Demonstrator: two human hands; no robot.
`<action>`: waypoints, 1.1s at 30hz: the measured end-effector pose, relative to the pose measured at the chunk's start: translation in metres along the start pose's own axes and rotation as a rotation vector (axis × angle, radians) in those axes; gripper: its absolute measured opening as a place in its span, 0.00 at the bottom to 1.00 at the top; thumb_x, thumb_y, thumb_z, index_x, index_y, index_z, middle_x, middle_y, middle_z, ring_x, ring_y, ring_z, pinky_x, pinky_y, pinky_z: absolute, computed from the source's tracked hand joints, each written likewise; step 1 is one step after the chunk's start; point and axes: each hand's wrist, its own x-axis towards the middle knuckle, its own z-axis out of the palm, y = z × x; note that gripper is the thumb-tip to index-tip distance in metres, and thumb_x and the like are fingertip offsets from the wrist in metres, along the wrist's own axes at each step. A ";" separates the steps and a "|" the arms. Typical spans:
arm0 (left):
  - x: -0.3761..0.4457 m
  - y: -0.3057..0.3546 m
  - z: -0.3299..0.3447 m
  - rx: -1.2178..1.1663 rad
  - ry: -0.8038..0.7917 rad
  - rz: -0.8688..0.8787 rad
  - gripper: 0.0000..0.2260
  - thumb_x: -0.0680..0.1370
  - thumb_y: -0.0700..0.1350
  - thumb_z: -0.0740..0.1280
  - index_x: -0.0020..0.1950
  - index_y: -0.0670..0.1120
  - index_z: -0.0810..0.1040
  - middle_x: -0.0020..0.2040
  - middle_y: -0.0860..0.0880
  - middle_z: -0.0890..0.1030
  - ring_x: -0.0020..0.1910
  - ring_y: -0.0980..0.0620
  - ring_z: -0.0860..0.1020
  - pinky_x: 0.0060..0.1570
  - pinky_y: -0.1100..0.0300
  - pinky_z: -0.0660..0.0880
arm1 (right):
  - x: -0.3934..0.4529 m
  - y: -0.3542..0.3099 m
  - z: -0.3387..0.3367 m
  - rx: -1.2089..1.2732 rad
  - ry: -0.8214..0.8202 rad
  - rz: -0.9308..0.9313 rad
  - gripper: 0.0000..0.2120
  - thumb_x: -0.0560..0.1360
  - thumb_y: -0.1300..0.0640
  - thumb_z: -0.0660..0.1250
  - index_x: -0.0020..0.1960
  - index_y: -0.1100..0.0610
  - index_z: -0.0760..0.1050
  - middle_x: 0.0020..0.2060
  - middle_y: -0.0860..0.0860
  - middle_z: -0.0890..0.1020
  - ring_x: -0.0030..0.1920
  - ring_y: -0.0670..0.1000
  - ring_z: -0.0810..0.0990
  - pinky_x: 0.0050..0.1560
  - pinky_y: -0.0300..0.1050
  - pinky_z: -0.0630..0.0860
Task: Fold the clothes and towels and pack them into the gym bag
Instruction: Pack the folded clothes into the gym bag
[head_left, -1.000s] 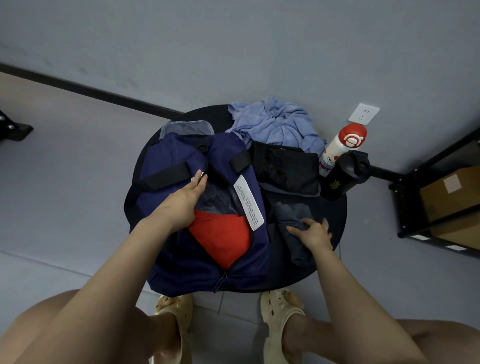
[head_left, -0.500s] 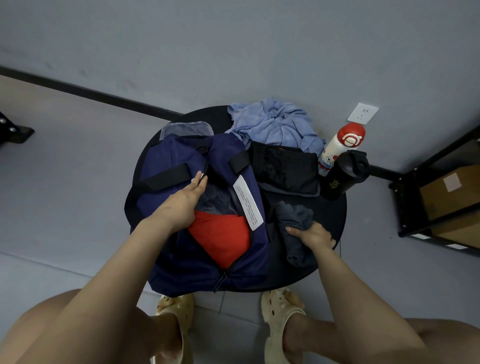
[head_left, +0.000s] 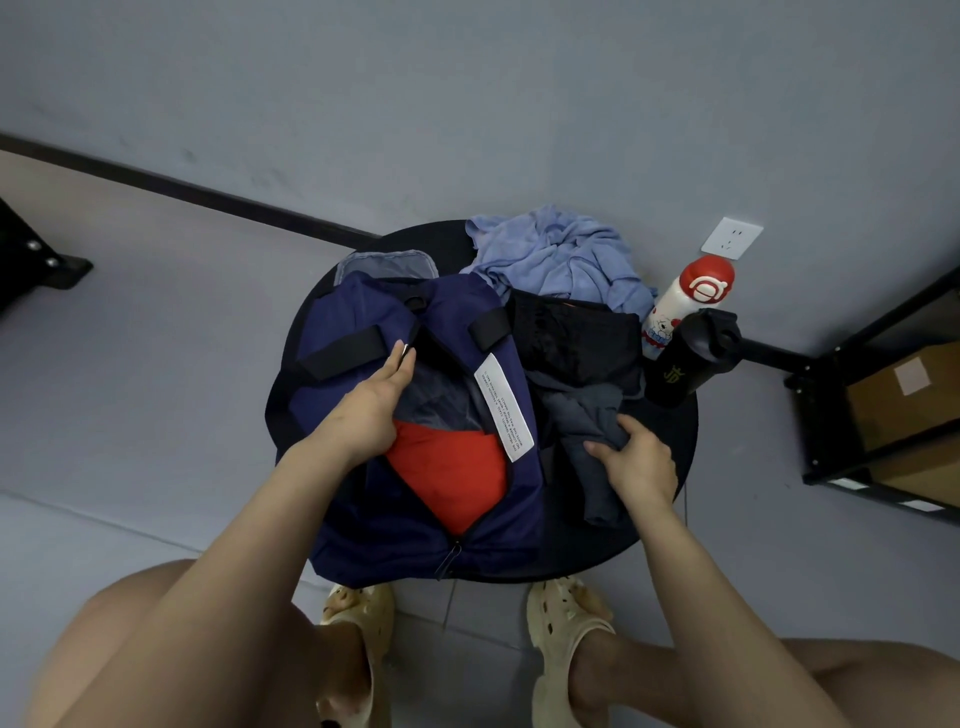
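Grey flooring is surrounding a round black worktop (head_left: 670, 431) at frame centre. On it, a navy gym bag (head_left: 415, 499) is lying unzipped, long axis running bottom to top, red cloth (head_left: 452, 473) showing inside; its white label's (head_left: 504, 410) print is too small to read. Left hand (head_left: 371, 410) is holding the opening's edge, fingers extended. Right hand (head_left: 636, 462) is pinching a dark grey garment (head_left: 592, 431). Farther up, black shorts (head_left: 576, 338) and a blue towel (head_left: 561, 260) are lying.

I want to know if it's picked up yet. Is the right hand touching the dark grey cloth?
Touching. The head view shows the right hand with its fingers curled into the dark grey cloth, bunching it.
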 end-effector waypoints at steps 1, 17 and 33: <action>-0.001 -0.001 -0.001 -0.016 0.004 0.001 0.43 0.69 0.24 0.58 0.78 0.49 0.45 0.78 0.54 0.41 0.69 0.46 0.67 0.56 0.55 0.74 | -0.003 -0.008 -0.006 0.013 0.029 -0.034 0.26 0.71 0.47 0.73 0.67 0.48 0.72 0.58 0.53 0.80 0.57 0.59 0.78 0.49 0.47 0.73; -0.025 -0.020 -0.008 -0.215 0.086 0.037 0.44 0.68 0.22 0.59 0.78 0.47 0.45 0.78 0.52 0.42 0.76 0.53 0.52 0.58 0.75 0.59 | -0.067 -0.128 0.017 0.009 -0.128 -0.720 0.26 0.72 0.50 0.72 0.67 0.54 0.70 0.61 0.52 0.77 0.60 0.55 0.75 0.55 0.48 0.71; -0.031 -0.029 -0.011 -0.236 0.092 0.024 0.43 0.69 0.22 0.57 0.78 0.49 0.46 0.78 0.55 0.43 0.76 0.54 0.54 0.59 0.74 0.60 | -0.056 -0.124 0.090 -0.622 -0.425 -1.125 0.28 0.76 0.53 0.66 0.73 0.56 0.61 0.64 0.56 0.73 0.62 0.59 0.73 0.60 0.51 0.68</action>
